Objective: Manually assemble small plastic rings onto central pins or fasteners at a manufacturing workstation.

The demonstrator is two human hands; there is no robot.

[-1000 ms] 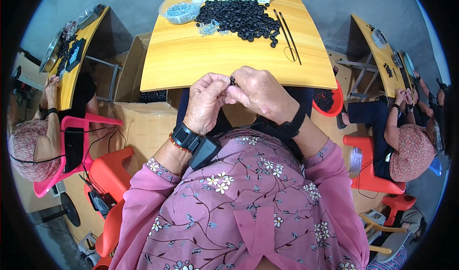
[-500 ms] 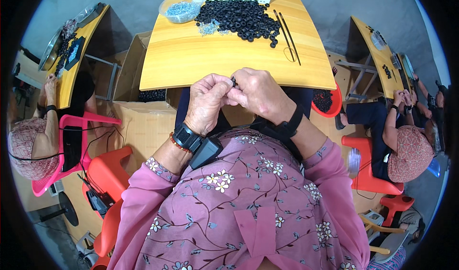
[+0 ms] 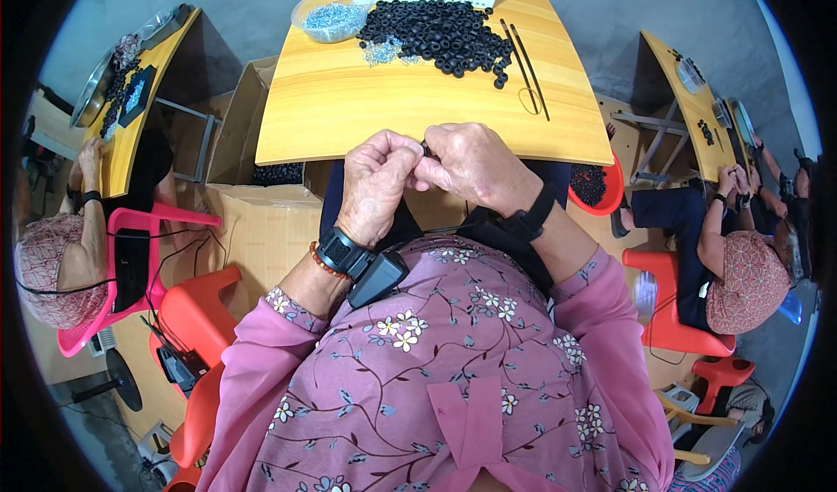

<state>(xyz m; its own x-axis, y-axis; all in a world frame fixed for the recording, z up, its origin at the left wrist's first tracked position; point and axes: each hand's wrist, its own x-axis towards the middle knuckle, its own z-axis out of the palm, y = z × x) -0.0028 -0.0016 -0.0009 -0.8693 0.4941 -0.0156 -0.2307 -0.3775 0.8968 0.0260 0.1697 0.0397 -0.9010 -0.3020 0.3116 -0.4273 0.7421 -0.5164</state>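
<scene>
Just off the table's near edge, my left hand and my right hand meet fingertip to fingertip. Between them sits a small black part, mostly covered by the fingers; both hands pinch it. Beyond, on the yellow wooden table, lies a heap of small black rings. Beside the heap is a little scatter of small clear and silvery pieces. A clear plastic tub at the far left of the table holds more pale bluish pieces.
Two thin dark rods lie on the table's right, with a thin loop at them. A red basin of black parts stands on the floor at right, an open cardboard box at left. People sit working at tables on both sides.
Both hands stay together on the small black part. My left fingers and right wrist have shifted only slightly.
</scene>
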